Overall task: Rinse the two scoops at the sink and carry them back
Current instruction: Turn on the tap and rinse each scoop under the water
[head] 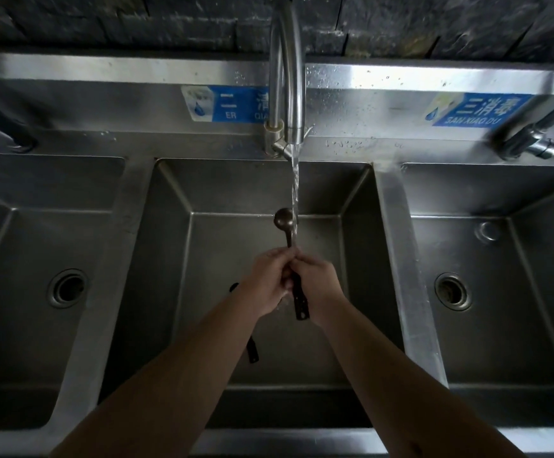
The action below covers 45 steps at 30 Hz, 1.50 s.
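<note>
Steel everywhere: a three-basin stainless sink (391, 226) under a dark stone wall. Water (295, 193) runs from the curved chrome tap (287, 77) at 12 o'clock. Left hand (265, 282) and right hand (318, 285) both clasp the dark long-handled scoop (284, 219); a second dark scoop (252, 352) lies below. Blue labels (477, 109) read "SAN XIAO DU".

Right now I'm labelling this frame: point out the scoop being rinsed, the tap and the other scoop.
scoop being rinsed (284, 218): head view, on its bowl.
tap (294, 94): head view, on its spout.
other scoop (253, 351): head view, on its handle end.
</note>
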{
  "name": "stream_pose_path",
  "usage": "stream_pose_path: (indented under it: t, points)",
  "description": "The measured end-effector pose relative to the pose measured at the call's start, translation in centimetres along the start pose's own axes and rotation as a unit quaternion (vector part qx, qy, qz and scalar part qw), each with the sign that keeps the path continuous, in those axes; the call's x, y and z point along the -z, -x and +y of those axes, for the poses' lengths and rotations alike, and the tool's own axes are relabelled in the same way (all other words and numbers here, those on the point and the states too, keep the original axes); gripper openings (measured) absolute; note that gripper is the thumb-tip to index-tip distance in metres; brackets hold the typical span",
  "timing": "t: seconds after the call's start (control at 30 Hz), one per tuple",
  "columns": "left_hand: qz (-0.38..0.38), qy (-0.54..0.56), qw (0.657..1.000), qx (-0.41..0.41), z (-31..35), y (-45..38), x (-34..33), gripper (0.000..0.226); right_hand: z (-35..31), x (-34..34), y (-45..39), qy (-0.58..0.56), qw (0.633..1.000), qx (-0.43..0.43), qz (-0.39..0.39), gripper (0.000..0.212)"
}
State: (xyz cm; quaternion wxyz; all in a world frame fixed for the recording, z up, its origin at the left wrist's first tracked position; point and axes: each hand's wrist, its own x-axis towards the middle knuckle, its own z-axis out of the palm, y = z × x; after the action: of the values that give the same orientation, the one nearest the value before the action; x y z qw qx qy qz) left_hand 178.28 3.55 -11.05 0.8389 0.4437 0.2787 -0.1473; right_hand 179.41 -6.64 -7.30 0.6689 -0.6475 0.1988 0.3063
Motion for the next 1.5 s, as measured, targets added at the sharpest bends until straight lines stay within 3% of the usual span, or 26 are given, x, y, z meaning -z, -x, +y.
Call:
stream_pose_path:
  t: [0.33,0.47,0.57,0.73,0.83,0.9,1.0,1.07,1.17,1.3,1.4,1.5]
  points:
    - [0.055,0.060,0.993,-0.082,7.4,-2.8,-3.6,0.030,-7.5,-1.6,-2.0,-0.171,0.979,0.037,-0.100,0.031]
    - [0.026,0.058,0.992,-0.112,7.0,-2.8,-3.4,0.036,-7.6,-1.7,-1.9,-0.202,0.970,0.027,-0.131,0.033]
    - [0.027,0.051,0.994,-0.088,4.5,-2.4,-1.8,0.030,-5.7,-1.5,-1.1,-0.209,0.967,0.003,-0.145,0.030]
    - [0.092,-0.017,0.996,-0.003,-0.6,-0.8,0.5,0.021,-0.1,-0.6,0.4,-0.134,0.985,-0.052,-0.099,0.031]
    - [0.056,-0.045,0.996,0.052,-2.4,0.2,1.3,0.024,2.8,0.3,1.6,-0.092,0.991,-0.063,-0.076,0.031]
    - [0.039,0.007,0.999,0.031,-3.0,0.1,1.2,0.019,4.2,1.0,2.8,-0.098,0.987,-0.098,-0.083,0.031]
    - [0.096,0.039,0.994,-0.020,-3.1,-0.8,1.3,0.022,6.0,1.7,4.6,-0.078,0.986,-0.131,-0.071,0.029]
    - [0.105,0.048,0.993,-0.012,-3.2,-1.1,1.4,0.025,6.9,2.0,5.6,-0.043,0.988,-0.141,-0.044,0.024]
    - [0.073,0.039,0.997,0.001,-3.8,-1.3,1.1,0.010,7.3,2.8,6.3,-0.053,0.987,-0.146,-0.028,0.021]
    - [0.126,0.033,0.991,0.025,-3.8,-2.4,0.4,0.016,7.3,3.4,6.4,-0.082,0.987,-0.136,-0.023,0.020]
    - [0.085,0.006,0.996,0.026,-3.8,-2.1,0.2,0.016,6.8,3.1,5.8,-0.072,0.991,-0.117,0.002,0.019]
    - [0.039,-0.040,0.998,0.024,-4.1,-0.8,0.6,0.010,6.3,2.4,5.0,0.026,0.997,-0.068,0.039,0.019]
